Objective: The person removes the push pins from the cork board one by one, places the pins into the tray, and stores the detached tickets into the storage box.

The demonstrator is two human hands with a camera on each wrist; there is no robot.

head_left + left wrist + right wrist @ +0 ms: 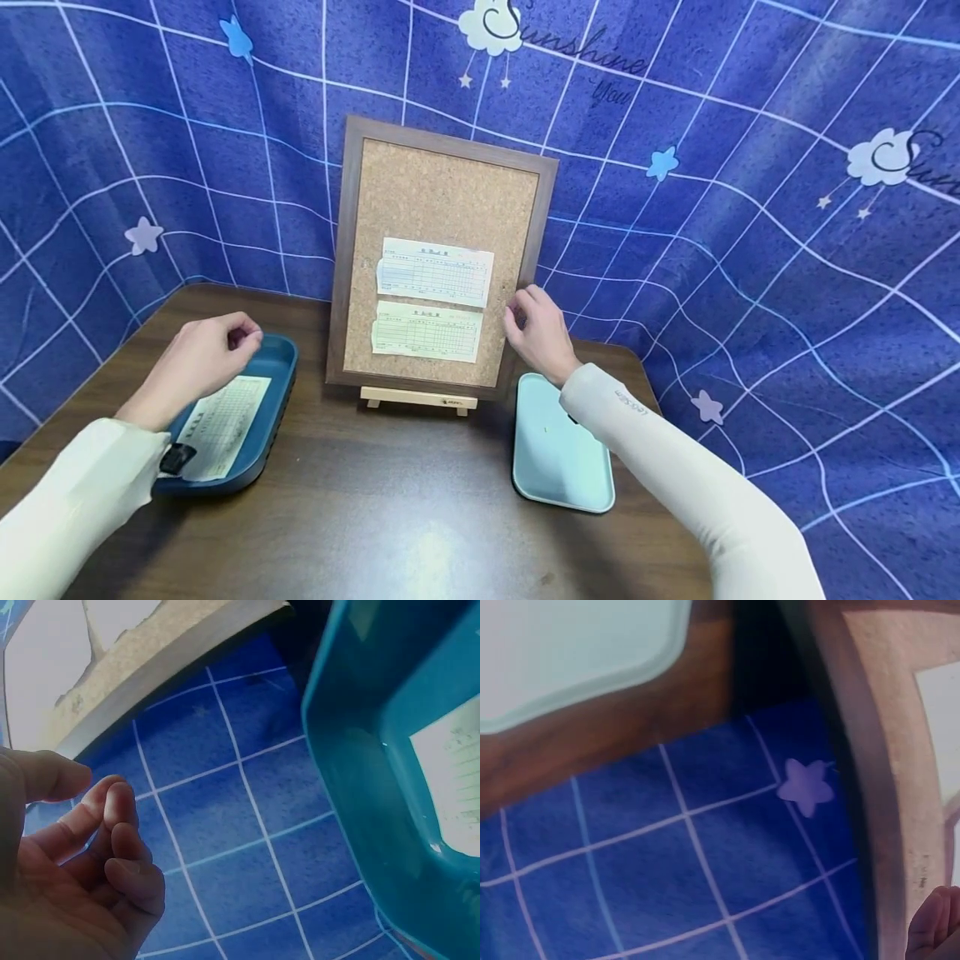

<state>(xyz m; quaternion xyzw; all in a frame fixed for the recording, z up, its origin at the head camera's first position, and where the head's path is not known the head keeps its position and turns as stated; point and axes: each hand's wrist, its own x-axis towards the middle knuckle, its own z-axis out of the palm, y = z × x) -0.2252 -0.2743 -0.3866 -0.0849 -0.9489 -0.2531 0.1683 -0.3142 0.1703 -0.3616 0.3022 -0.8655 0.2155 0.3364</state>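
Observation:
A brown-framed corkboard [447, 192] stands on a small wooden stand [418, 398]. Two printed slips are on it, a blue-lined slip [435, 272] above a green-lined slip [427, 332]. My right hand [542, 329] is at the board's right side, fingers bent and thumb near the index finger. Only its fingertips [936, 922] show in the right wrist view, and I cannot tell whether they pinch something small. My left hand [210, 357] hovers over a dark blue tray [279, 367], fingers loosely curled around nothing. In that tray lies another printed slip [225, 425].
A pale blue tray [562, 467] sits right of the board, partly under my right forearm, with a tiny speck inside. The brown tabletop [360, 500] extends in front. Behind hangs a blue curtain [262, 167] with white grid lines, clouds and stars.

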